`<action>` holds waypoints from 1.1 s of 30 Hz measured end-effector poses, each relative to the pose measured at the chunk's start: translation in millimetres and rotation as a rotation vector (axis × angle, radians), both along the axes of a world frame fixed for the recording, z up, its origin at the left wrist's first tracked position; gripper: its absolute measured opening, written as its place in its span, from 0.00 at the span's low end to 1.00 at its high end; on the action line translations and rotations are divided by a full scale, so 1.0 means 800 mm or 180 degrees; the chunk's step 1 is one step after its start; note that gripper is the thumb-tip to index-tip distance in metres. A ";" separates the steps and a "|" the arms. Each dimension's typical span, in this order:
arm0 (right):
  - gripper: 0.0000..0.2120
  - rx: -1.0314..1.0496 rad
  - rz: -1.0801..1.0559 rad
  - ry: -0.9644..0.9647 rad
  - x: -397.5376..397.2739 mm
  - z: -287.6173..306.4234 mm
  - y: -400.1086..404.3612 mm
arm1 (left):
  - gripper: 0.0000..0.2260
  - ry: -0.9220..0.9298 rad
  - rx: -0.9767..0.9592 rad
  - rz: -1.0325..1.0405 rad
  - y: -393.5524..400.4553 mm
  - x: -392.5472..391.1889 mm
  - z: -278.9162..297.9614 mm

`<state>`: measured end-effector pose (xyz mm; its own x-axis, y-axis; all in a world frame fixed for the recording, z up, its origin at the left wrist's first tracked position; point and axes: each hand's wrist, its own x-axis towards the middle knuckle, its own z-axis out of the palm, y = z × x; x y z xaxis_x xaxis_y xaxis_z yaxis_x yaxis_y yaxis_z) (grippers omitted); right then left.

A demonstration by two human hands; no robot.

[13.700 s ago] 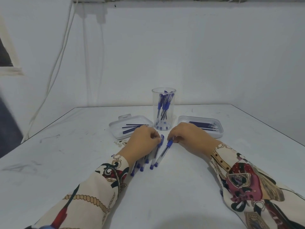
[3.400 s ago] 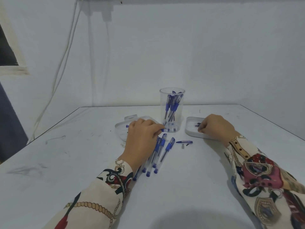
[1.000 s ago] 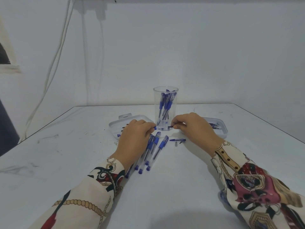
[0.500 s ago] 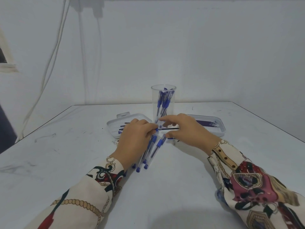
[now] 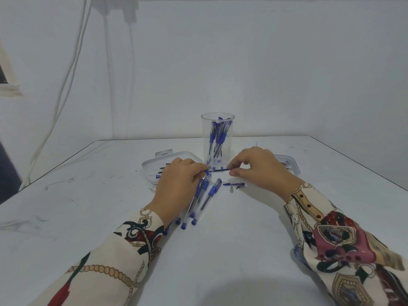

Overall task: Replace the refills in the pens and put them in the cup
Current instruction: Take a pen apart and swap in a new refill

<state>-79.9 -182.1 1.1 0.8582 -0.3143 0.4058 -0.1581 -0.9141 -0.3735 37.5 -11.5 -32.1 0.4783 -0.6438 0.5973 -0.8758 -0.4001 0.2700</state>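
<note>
At the centre of the white table (image 5: 220,261), just in front of the clear cup (image 5: 217,140) of pens, I see both hands meeting. My left hand (image 5: 178,184) curls round a pen barrel (image 5: 207,171); my right hand (image 5: 260,171) pinches a thin dark refill (image 5: 218,170) pointing into it. I judge the refill could bend or miss the opening if pushed at an angle. The loose cap (image 5: 234,184) and small tip (image 5: 231,190) nearby could roll off. The barrel is mostly hidden by my fingers, and the right tray (image 5: 294,167) sits largely behind my hand. Spare pens (image 5: 205,202) lie below my left hand.
</note>
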 end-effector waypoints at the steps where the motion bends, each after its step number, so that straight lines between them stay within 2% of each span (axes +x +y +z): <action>1: 0.04 -0.0013 0.0035 0.0008 0.001 -0.001 0.002 | 0.13 -0.0010 0.0019 0.0004 0.000 -0.001 0.000; 5: 0.07 0.0037 0.0190 0.0010 0.006 -0.003 0.010 | 0.13 -0.0041 0.0075 -0.0025 -0.003 -0.003 0.000; 10: 0.12 0.0613 0.0390 -0.0039 0.003 -0.003 0.021 | 0.13 -0.0097 0.0144 -0.0190 -0.002 -0.005 0.000; 14: 0.12 0.0979 0.0439 0.0042 0.002 -0.003 0.023 | 0.12 -0.0159 0.0156 -0.0252 -0.003 -0.005 -0.002; 20: 0.06 0.0900 0.0131 0.0518 -0.002 0.000 0.006 | 0.14 -0.0109 0.0290 -0.0021 -0.004 -0.001 -0.002; 26: 0.05 0.0359 -0.0044 0.1067 -0.001 -0.003 0.011 | 0.13 -0.0105 0.0222 -0.0054 -0.005 0.001 -0.005; 29: 0.03 0.0561 0.0027 0.0932 0.000 -0.004 0.010 | 0.12 -0.0108 0.0169 -0.0072 -0.004 0.002 -0.005; 33: 0.05 0.1547 0.0032 0.0174 0.001 0.001 0.008 | 0.12 -0.0126 0.0122 -0.0056 -0.003 0.003 -0.006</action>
<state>-78.9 -176.1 1.5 0.8782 -0.4477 0.1684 -0.1813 -0.6375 -0.7488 39.8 -14.1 -36.9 0.4431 -0.6748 0.5902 -0.8925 -0.3939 0.2197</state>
